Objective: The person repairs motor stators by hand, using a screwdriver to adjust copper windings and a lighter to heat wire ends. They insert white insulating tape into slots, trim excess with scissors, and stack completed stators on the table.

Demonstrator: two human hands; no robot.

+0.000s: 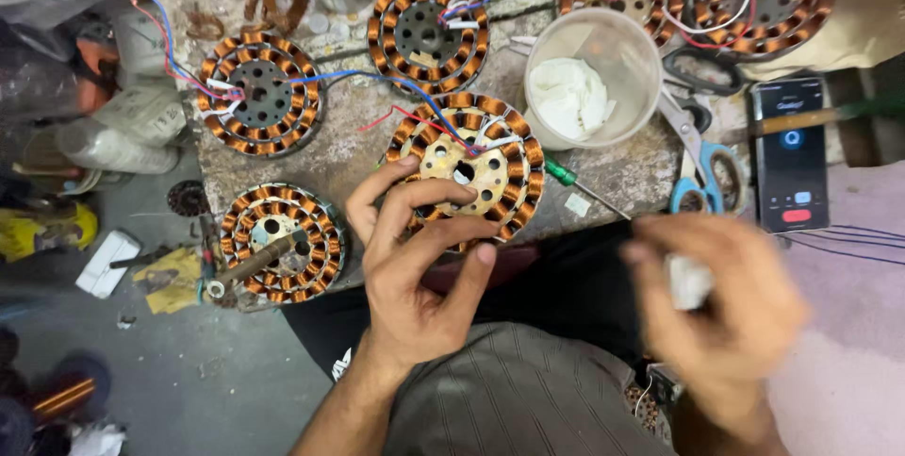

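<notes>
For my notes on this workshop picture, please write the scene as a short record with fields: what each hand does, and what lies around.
left hand: left hand grips the near edge of a copper-wound stator with its fingers
right hand: right hand, blurred, holds a small white piece; what it is cannot be told
surface: worn stone bench
other stators: one at left, one with a shaft, one behind
container: plastic tub with white material inside
tools: blue-handled scissors, green screwdriver
device: phone, screen lit

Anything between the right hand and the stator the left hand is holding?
Nothing visible. The left hand grips the copper-wound stator at the bench edge; the blurred right hand holds a small white piece, with open space between.
</notes>
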